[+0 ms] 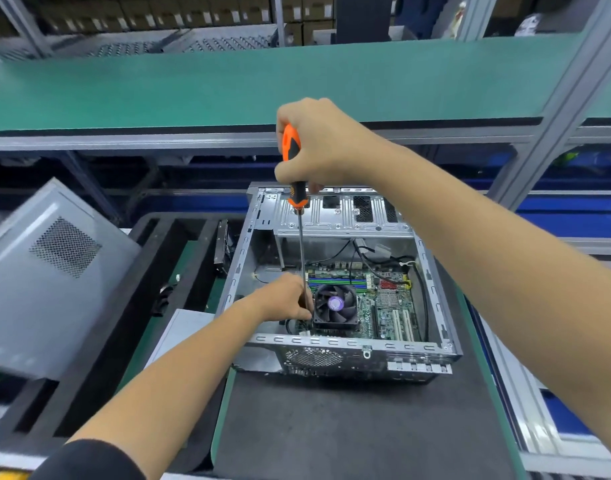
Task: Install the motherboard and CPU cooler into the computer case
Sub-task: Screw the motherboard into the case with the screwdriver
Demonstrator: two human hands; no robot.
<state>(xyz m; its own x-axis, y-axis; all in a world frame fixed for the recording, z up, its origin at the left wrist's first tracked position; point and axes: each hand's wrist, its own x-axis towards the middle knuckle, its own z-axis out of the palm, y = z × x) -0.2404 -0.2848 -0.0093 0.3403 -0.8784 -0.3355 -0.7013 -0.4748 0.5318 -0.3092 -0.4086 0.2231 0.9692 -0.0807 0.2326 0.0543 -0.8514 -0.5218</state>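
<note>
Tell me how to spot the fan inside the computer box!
Find the open metal case on the dark mat in the middle. Inside lies a green motherboard, and the fan sits on its left part, right beside the left hand. It is the only square black thing with curved blades and a round purple sticker in its middle.

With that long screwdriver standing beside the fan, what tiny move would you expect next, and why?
Probably a twist of the screwdriver by the right hand, which grips its orange handle. The shaft stands nearly upright, its tip down at the left edge of the CPU cooler, where the left hand steadies it. The tip itself is hidden, so whether it sits in a screw is unclear.
</note>
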